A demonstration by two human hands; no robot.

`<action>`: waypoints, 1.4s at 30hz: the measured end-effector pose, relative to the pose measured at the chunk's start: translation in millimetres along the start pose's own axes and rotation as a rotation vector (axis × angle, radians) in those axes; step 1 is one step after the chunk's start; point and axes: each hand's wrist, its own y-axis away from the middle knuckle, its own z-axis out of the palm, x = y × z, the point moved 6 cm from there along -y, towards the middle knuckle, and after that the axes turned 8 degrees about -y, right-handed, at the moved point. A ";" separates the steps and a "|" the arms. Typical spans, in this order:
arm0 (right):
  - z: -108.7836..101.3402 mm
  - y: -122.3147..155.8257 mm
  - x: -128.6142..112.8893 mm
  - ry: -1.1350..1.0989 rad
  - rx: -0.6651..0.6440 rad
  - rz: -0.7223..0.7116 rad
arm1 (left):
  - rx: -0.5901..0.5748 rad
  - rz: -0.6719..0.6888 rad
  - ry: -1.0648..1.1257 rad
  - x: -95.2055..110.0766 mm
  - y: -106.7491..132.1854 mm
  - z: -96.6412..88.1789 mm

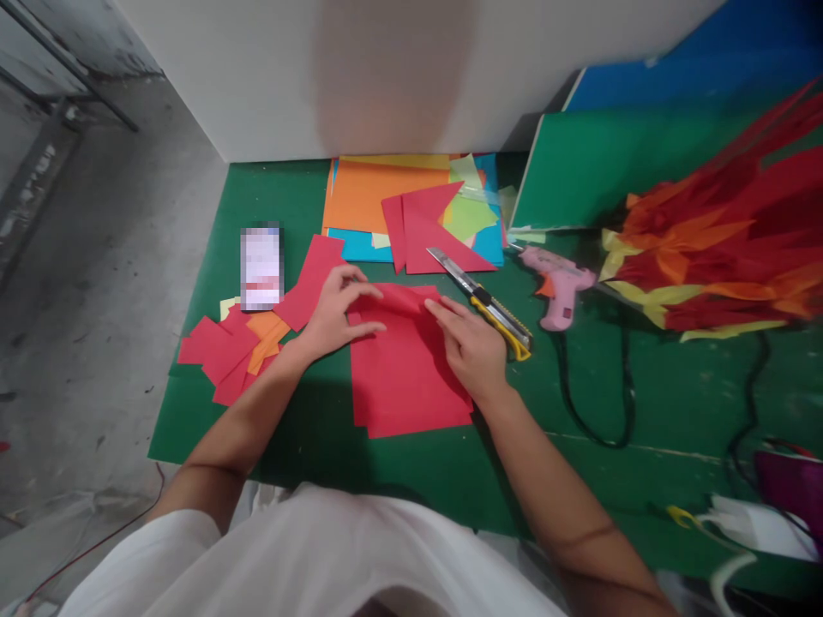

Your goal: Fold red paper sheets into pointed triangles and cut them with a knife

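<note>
Red paper sheets (pixel 411 377) lie stacked a little out of line on the green table before me, and the far edge of the top one is lifted and curled over. My left hand (pixel 338 313) is at the far left corner of this paper, thumb and fingers apart and curved over it. At the far right corner, my right hand (pixel 474 347) has its fingers together on the curled edge; its thumb is mostly hidden. A yellow utility knife (pixel 492 310), blade out, lies just beyond my right hand. One red paper piece (pixel 315 278) lies beside my left hand.
A phone (pixel 261 267) and cut red and orange paper pieces (pixel 228 351) lie left. Coloured sheets (pixel 366 197) and red triangles (pixel 430 231) are behind. Rightward are a pink glue gun (pixel 556 278) with a black cord, a paper flame shape (pixel 726 231) and a white power strip (pixel 765 527).
</note>
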 end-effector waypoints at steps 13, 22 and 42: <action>-10.0 1.7 24.3 -0.440 0.293 0.235 | 0.192 -0.101 0.317 -6.7 5.7 6.5; -20.4 4.5 35.4 -0.429 0.463 0.346 | 0.200 -0.095 0.261 -8.3 4.7 8.4; 15.6 -5.4 -36.4 0.086 -0.124 -0.322 | -0.149 0.217 -0.256 11.7 6.4 25.6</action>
